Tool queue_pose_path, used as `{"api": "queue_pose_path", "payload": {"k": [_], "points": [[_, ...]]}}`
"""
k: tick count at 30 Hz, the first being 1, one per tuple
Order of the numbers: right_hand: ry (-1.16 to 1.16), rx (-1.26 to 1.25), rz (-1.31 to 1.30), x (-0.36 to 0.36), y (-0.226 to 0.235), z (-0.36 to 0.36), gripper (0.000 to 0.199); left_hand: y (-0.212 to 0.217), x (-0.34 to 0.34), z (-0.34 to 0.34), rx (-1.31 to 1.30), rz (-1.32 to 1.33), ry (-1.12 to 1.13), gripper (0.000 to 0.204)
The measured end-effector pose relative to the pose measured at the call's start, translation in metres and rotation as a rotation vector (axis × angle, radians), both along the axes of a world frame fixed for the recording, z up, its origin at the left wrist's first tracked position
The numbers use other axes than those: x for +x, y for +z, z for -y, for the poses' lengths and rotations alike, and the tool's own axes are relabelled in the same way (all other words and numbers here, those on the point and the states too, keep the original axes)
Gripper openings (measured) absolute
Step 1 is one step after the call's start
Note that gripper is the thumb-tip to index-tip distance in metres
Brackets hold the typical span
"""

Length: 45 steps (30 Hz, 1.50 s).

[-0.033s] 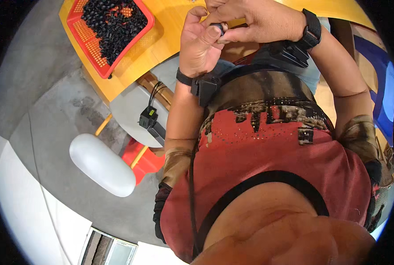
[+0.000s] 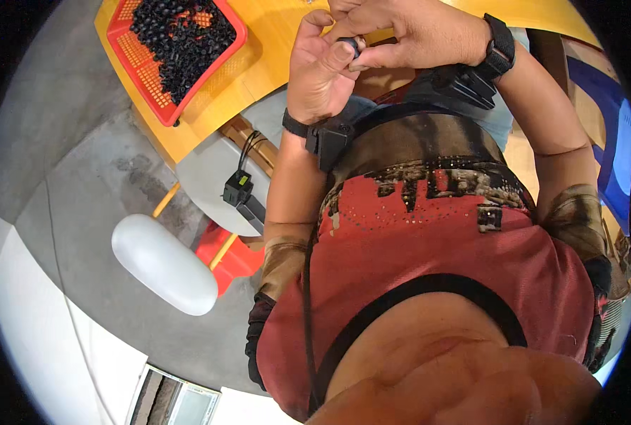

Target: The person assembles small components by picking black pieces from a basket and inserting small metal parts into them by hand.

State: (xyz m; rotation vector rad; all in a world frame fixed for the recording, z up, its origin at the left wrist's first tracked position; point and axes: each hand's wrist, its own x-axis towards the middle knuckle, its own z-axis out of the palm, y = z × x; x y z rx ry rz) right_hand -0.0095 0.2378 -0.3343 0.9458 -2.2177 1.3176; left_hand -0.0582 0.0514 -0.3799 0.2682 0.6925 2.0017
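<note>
Head view shows my left hand (image 2: 319, 74) and my right hand (image 2: 407, 35) meeting close in front of my chest, above the edge of the yellow table (image 2: 273, 49); both have the fingers curled, and together they pinch one small black part (image 2: 351, 48) between the fingertips. To my left on the same table stands a red basket (image 2: 135, 71) full of similar black pieces (image 2: 181, 35), well apart from my hands, and lower on the grey floor (image 2: 82, 170) I see a white rounded object (image 2: 163, 263).
</note>
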Motion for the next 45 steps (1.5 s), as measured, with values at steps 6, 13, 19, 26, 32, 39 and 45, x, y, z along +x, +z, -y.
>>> {"api": "queue_pose_path", "payload": {"k": [6, 13, 19, 26, 32, 39, 45], "points": [[0.068, -0.18, 0.487, 0.005, 0.004, 0.001, 0.021, -0.024, -0.003, 0.005, 0.0, 0.063, -0.036, 0.039], [0.048, 0.054, -0.012, 0.0, -0.008, -0.001, 0.018, -0.007, -0.004, 0.007, 0.016, 0.206, -0.118, 0.055], [0.198, -0.143, 0.39, -0.001, 0.005, -0.002, 0.017, -0.003, -0.001, 0.012, -0.098, -0.037, -0.14, 0.075], [0.25, -0.17, 0.394, -0.004, 0.005, 0.003, 0.014, -0.009, 0.0, 0.016, 0.081, 0.112, -0.098, 0.056], [0.188, -0.245, 0.426, 0.002, 0.0, 0.008, 0.015, -0.004, 0.003, 0.017, 0.081, 0.186, -0.087, 0.048], [-0.007, 0.062, 0.49, 0.003, -0.001, 0.007, 0.019, -0.005, 0.004, 0.017, -0.056, -0.052, 0.022, 0.036], [0.011, 0.041, 0.479, 0.002, 0.0, 0.005, 0.024, -0.011, 0.003, 0.017, -0.054, -0.023, 0.008, 0.036]]}}
